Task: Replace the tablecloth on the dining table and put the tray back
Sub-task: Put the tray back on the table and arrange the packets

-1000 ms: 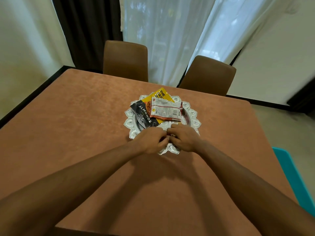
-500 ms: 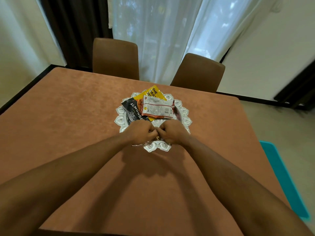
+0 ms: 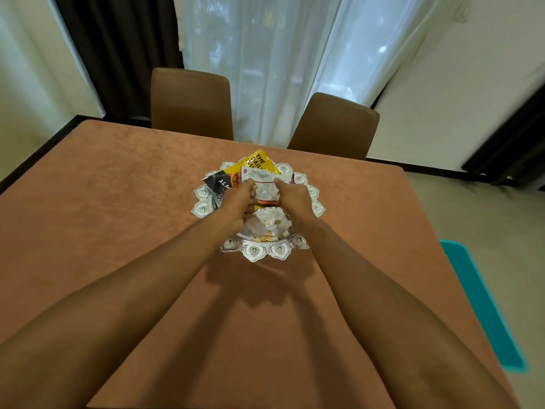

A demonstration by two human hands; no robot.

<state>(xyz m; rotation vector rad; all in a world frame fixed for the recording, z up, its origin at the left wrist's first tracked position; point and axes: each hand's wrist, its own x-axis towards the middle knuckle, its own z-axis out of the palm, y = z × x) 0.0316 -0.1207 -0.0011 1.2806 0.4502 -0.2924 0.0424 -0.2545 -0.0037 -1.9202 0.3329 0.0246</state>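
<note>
Both bare forearms stretch forward from the near edge of the table toward its middle, converging. The left hand and right hand sit close together, knuckles up, fingers curled onto opposite sides of a white packet.

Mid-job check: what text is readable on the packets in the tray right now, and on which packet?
"THE" over "RAIL", cut off below: yellow packet.
"ALM", the rest behind the left hand: black packet.
Fine print on the white and red packet: too small to read.
Silver tray: no text seen.
</note>
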